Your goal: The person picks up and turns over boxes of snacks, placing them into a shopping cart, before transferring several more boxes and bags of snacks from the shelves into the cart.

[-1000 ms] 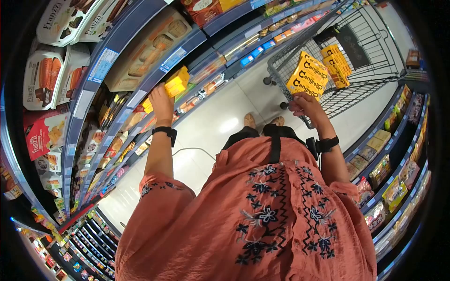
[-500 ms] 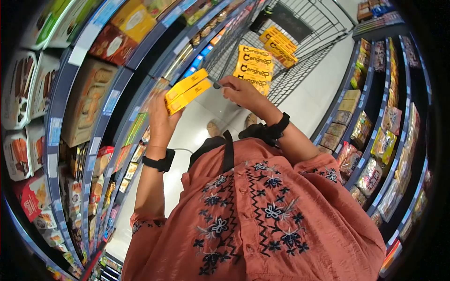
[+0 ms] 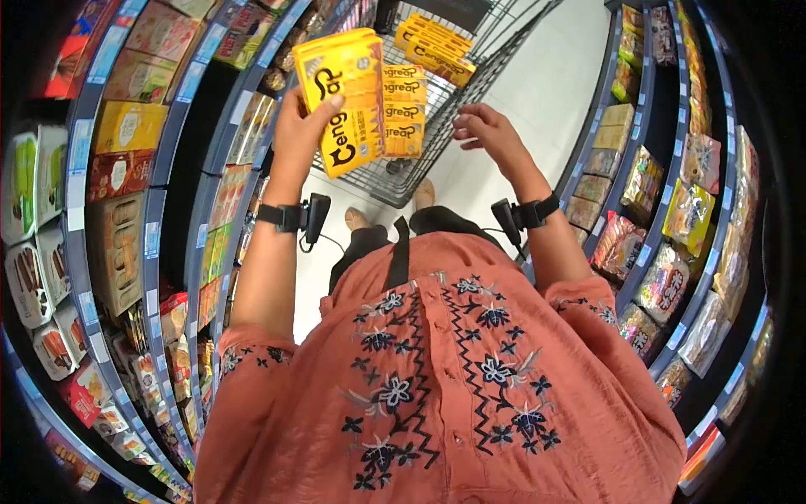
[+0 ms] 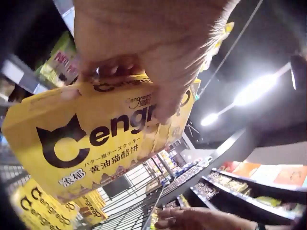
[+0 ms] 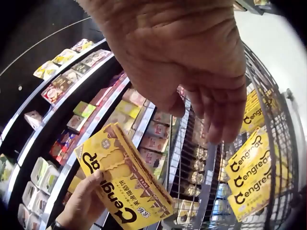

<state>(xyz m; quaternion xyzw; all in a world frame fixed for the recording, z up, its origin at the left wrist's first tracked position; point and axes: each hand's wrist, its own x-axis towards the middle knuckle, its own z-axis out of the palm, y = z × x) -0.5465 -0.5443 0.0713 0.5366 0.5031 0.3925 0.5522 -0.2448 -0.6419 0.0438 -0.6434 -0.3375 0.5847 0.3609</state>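
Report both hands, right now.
Left hand: closed, gripping yellow boxes.
Right hand: open, fingers relaxed, holding nothing.

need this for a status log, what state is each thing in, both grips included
left grip: holding yellow packs, thumb on the printed face
right grip: holding nothing, fingers bent
yellow packs: held, look unopened
cart: upright, partly loaded
near packs: overlapping, lying in the cart
far packs: overlapping, lying in the cart
shelves: stocked
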